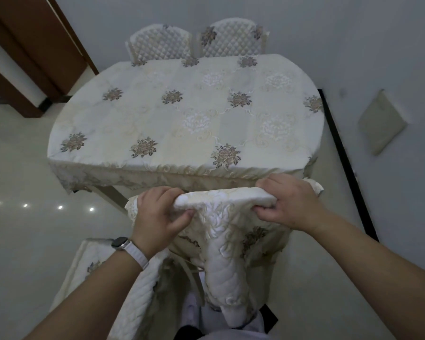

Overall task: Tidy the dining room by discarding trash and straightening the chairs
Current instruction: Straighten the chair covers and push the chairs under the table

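Note:
A chair with a quilted cream cover [225, 231] stands right in front of me at the near edge of the table [182, 114]. My left hand [157, 212] grips the left end of the chair's top rail, and my right hand [287, 202] grips its right end. Both hands are closed around the padded cover. The table carries a cream cloth with embroidered flowers and nothing stands on it. Two more quilted chairs [161, 45] [232, 38] are pushed in at the far side, against the wall.
Another quilted chair or cushion [93, 263] sits low at my left, beside the held chair. A wooden door frame [35, 50] stands at the far left. The wall with a black skirting strip [346, 158] runs close along the right. Glossy tile floor lies to the left.

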`<action>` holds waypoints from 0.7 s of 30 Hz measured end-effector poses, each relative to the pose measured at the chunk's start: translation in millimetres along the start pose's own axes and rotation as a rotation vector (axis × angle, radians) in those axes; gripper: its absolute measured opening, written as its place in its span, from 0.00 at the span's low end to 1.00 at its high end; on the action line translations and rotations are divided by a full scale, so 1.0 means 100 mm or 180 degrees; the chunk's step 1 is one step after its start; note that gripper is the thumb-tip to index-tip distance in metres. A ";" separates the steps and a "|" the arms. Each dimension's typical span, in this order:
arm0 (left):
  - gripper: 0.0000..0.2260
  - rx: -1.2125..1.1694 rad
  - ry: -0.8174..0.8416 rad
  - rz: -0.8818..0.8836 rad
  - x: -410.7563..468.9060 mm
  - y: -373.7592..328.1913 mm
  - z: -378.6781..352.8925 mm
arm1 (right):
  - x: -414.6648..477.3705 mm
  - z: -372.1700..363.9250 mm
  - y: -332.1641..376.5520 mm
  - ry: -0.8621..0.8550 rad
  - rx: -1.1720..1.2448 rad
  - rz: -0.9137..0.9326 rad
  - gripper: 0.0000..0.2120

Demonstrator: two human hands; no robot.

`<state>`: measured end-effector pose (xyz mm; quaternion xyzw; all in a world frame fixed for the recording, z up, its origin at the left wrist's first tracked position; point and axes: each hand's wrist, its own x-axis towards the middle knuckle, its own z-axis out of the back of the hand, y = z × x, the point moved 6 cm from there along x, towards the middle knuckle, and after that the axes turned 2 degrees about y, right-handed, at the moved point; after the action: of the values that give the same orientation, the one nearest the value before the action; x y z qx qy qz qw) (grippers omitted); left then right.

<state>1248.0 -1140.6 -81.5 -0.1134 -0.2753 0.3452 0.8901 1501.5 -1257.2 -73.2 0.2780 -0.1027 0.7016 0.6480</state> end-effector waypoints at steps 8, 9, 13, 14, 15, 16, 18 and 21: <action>0.17 -0.0186 0.0144 -0.0405 0.40 0.40 0.02 | 0.17 -0.17 0.16 0.0042 -0.0195 -0.0397 0.18; 0.17 -0.0222 0.0170 -0.0475 0.46 0.45 0.02 | 0.20 -0.19 0.19 0.0035 -0.0226 -0.0456 0.18; 0.18 -0.0283 0.0281 -0.0708 0.70 0.65 0.01 | 0.30 -0.26 0.31 0.0031 -0.0295 -0.0735 0.18; 0.18 -0.0307 0.0314 -0.0759 0.75 0.70 0.00 | 0.32 -0.29 0.34 0.0025 -0.0326 -0.0794 0.18; 0.18 -0.0338 0.0338 -0.0806 0.80 0.74 0.00 | 0.33 -0.31 0.36 0.0015 -0.0345 -0.0854 0.18; 0.18 -0.0367 0.0359 -0.0847 0.85 0.77 -0.01 | 0.35 -0.33 0.39 0.0010 -0.0349 -0.0912 0.18; 0.18 -0.0387 0.0371 -0.0906 0.91 0.85 -0.02 | 0.37 -0.38 0.41 0.0037 -0.0343 -0.1023 0.18; 0.17 -0.0444 0.0351 -0.0941 0.96 0.97 -0.01 | 0.40 -0.46 0.42 0.0153 -0.0362 -0.1213 0.19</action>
<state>1253.2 -1004.5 -81.0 -0.1519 -0.2630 0.1838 0.9349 1449.1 -1205.7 -81.2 0.2385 -0.0722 0.5657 0.7860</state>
